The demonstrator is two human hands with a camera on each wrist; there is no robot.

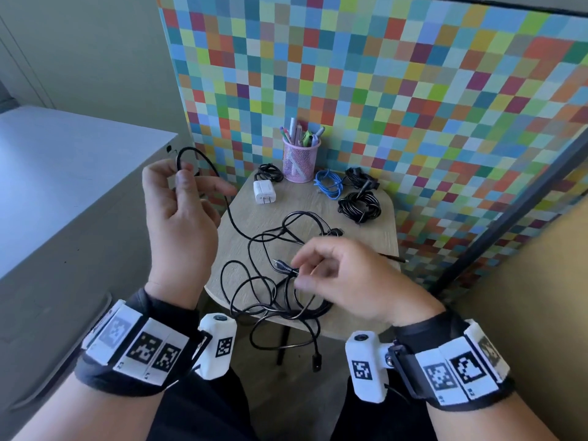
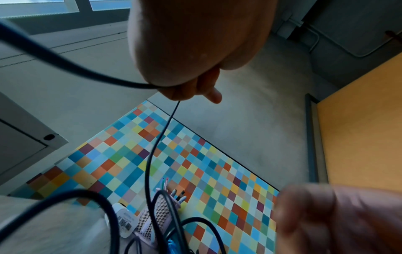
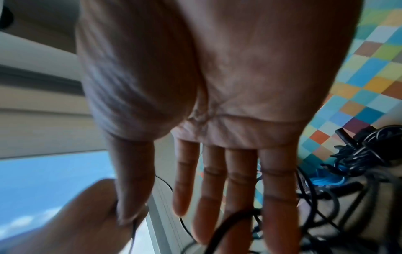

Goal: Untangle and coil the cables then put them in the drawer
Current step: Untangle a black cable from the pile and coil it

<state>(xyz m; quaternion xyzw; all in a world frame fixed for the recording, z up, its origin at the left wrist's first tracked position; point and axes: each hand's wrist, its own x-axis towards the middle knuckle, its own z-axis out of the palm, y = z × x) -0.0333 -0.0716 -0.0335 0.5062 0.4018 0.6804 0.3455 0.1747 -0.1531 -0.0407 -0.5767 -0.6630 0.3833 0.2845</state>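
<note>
The left hand (image 1: 181,214) is raised left of the small round wooden surface (image 1: 254,211), its grip pinching a loop of the thin black cable (image 1: 229,214) between thumb and fingers. The right hand (image 1: 346,275) hovers low over the tangle, fingers loosely extended, grip open (the right wrist view shows the flat palm (image 3: 228,86)). The cable's tangle sprawls over the surface's near edge. A pink mesh cup (image 1: 300,162) holds pens. The left wrist view shows the cable dropping from the fist (image 2: 187,89).
</note>
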